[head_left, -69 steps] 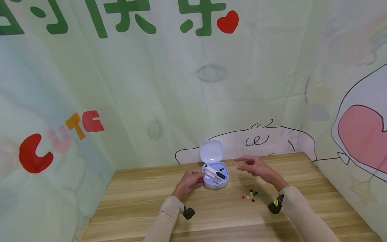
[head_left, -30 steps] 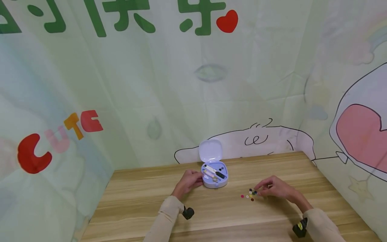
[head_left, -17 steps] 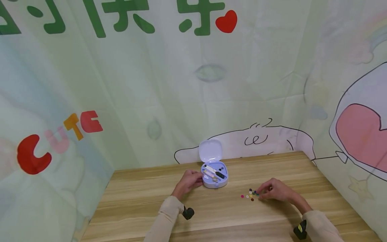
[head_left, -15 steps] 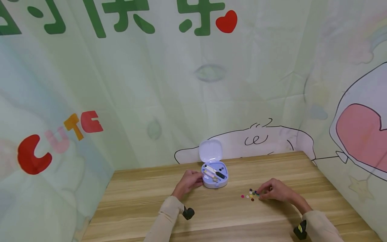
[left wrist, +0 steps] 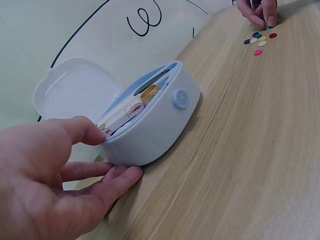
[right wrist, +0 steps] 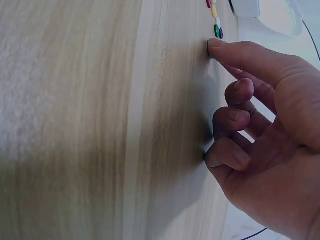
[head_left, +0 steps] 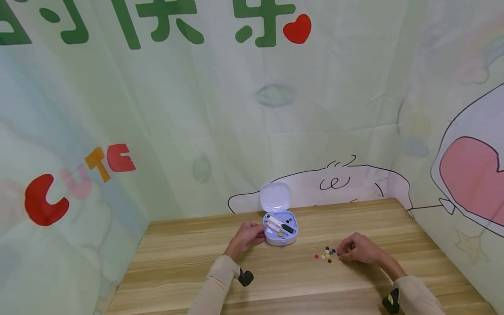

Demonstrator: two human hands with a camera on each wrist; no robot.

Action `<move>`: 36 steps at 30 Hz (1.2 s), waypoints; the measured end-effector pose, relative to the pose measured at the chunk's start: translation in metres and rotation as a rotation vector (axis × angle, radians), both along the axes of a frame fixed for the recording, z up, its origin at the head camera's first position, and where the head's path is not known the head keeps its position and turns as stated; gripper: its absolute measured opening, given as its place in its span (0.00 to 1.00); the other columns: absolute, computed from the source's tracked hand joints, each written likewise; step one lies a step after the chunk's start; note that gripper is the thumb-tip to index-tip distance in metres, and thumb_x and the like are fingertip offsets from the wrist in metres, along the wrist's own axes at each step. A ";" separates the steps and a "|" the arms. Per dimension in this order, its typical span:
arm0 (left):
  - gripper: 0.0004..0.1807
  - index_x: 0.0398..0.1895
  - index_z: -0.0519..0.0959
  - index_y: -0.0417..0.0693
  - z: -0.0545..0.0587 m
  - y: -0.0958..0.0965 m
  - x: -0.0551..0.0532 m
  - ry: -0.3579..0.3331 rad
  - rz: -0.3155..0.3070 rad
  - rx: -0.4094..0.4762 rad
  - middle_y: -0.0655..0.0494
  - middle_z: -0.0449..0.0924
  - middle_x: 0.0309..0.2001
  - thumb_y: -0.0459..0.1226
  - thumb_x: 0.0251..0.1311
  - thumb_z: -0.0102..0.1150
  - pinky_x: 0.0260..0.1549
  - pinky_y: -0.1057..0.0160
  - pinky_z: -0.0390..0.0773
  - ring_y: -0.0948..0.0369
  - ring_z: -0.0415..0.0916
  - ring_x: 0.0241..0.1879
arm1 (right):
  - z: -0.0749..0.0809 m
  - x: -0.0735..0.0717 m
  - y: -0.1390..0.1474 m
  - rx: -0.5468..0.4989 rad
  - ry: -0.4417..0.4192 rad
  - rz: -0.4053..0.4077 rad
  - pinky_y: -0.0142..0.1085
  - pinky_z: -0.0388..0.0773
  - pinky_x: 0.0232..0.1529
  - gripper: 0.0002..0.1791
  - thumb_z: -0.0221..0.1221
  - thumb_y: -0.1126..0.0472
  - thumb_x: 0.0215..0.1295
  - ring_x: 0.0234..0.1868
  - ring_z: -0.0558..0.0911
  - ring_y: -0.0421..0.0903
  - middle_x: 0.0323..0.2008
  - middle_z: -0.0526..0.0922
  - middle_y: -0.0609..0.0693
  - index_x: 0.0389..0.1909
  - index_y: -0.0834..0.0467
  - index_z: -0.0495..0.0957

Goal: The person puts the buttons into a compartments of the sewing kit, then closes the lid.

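My left hand (head_left: 246,236) holds the left side of an open, pale-blue sewing box (head_left: 289,239), thumb at the rim and fingers against the lower wall. In the left wrist view, a rolled tape measure (left wrist: 134,107) and a gold thimble ring (left wrist: 150,93) sit inside that box. To the right, my right hand (head_left: 360,249) is low over the table, thumb and index pinching a small teal button (left wrist: 267,27) at the wood, mostly hidden by the fingertips. Its other fingers are curled. Just left of it lie several loose buttons, among them a pink one (head_left: 316,257) and a brown one (head_left: 329,261).
The box's lid (head_left: 275,197) stands raised at the back, close to the printed cloth backdrop (head_left: 220,131). A long tool with a black end (head_left: 286,228) lies across the box's tray. The wooden table (head_left: 291,280) extends toward me.
My right hand has come down from beside the box to the buttons, then drawn the teal button slightly right, away from the others. My left hand has stayed at the box.
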State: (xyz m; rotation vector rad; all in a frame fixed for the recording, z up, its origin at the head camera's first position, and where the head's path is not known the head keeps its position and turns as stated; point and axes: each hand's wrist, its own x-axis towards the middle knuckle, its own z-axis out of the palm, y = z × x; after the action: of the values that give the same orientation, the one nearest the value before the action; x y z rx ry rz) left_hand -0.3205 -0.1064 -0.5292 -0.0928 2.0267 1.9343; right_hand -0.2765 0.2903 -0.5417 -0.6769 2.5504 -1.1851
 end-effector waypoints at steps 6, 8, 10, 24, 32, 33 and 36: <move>0.15 0.53 0.78 0.23 0.000 0.000 0.000 0.002 -0.003 -0.008 0.44 0.83 0.41 0.29 0.70 0.57 0.44 0.60 0.87 0.58 0.81 0.38 | -0.001 0.000 -0.001 0.005 0.001 -0.005 0.29 0.68 0.28 0.05 0.73 0.65 0.59 0.29 0.73 0.38 0.25 0.77 0.43 0.33 0.57 0.86; 0.15 0.52 0.79 0.23 -0.001 0.000 0.000 0.005 -0.003 -0.005 0.44 0.84 0.40 0.29 0.70 0.57 0.44 0.60 0.87 0.58 0.81 0.37 | -0.001 -0.001 0.000 0.009 0.000 -0.010 0.29 0.69 0.28 0.05 0.73 0.65 0.59 0.28 0.73 0.39 0.25 0.76 0.43 0.33 0.57 0.85; 0.15 0.52 0.79 0.23 -0.001 0.000 0.000 0.007 -0.003 -0.005 0.44 0.84 0.40 0.29 0.70 0.57 0.44 0.60 0.87 0.58 0.81 0.37 | -0.001 -0.001 0.000 0.016 -0.006 -0.019 0.29 0.69 0.28 0.05 0.73 0.64 0.60 0.28 0.73 0.39 0.25 0.76 0.44 0.34 0.57 0.85; 0.15 0.53 0.78 0.23 0.002 0.000 0.001 -0.002 -0.004 -0.008 0.43 0.84 0.42 0.29 0.70 0.57 0.45 0.59 0.87 0.57 0.81 0.38 | -0.004 -0.001 0.000 0.014 0.029 0.003 0.29 0.68 0.29 0.04 0.73 0.65 0.58 0.29 0.72 0.37 0.24 0.76 0.41 0.31 0.57 0.87; 0.17 0.55 0.76 0.21 0.005 0.002 0.003 0.007 -0.005 -0.009 0.37 0.83 0.45 0.29 0.71 0.57 0.49 0.55 0.86 0.55 0.81 0.40 | 0.000 -0.001 -0.001 0.008 0.041 0.014 0.30 0.68 0.29 0.05 0.73 0.66 0.58 0.28 0.72 0.37 0.24 0.77 0.40 0.30 0.55 0.86; 0.17 0.54 0.76 0.21 0.005 0.002 0.003 0.008 -0.004 -0.009 0.37 0.83 0.45 0.29 0.71 0.57 0.49 0.55 0.86 0.56 0.81 0.40 | 0.001 -0.002 -0.002 0.006 0.043 0.019 0.30 0.69 0.29 0.05 0.73 0.66 0.58 0.28 0.73 0.37 0.24 0.77 0.40 0.30 0.55 0.86; 0.16 0.53 0.78 0.22 0.006 0.001 0.003 0.009 -0.001 -0.007 0.39 0.83 0.43 0.29 0.70 0.58 0.47 0.57 0.86 0.57 0.81 0.39 | 0.004 -0.003 -0.003 0.016 0.035 0.015 0.30 0.69 0.29 0.05 0.72 0.67 0.59 0.29 0.73 0.37 0.24 0.78 0.41 0.30 0.55 0.86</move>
State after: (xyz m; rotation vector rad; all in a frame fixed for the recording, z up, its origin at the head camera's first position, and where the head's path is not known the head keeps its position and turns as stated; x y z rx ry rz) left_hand -0.3171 -0.1055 -0.5231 -0.0843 2.0389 1.9312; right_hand -0.2796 0.2872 -0.5378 -0.7177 2.5755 -1.1574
